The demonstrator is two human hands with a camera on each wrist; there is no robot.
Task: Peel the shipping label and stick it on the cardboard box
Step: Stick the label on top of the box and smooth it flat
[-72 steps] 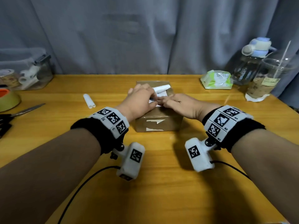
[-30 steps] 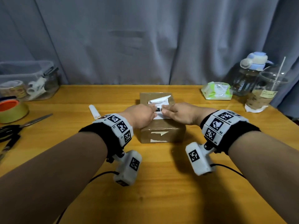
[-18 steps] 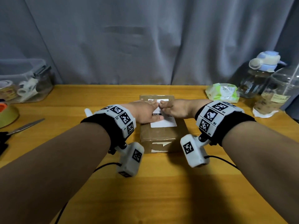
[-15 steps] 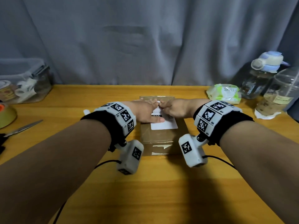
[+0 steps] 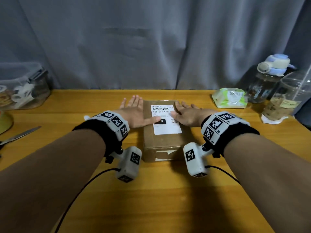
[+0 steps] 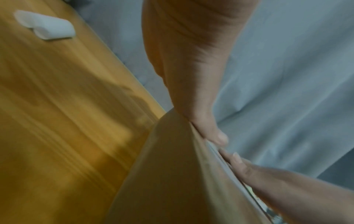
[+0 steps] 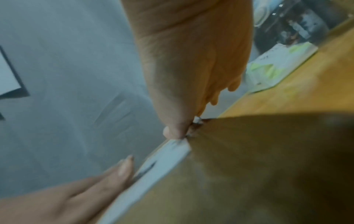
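Head view | 1 cardboard box (image 5: 164,142) | 1 shipping label (image 5: 166,126) | 2 hands, fingers flat: left hand (image 5: 136,113), right hand (image 5: 188,115)

My left hand (image 5: 134,113) covers the left edge of the shipping label (image 5: 165,119), my right hand (image 5: 186,114) its right edge and part of the QR code; small print under my thumbs too small to read; both wrist views motion-blurred, label (image 7: 153,169) text there just smears; cardboard box (image 5: 161,140) far side hidden beyond my fingers; left of my grip, scissors (image 5: 18,136) cut off by the frame edge.
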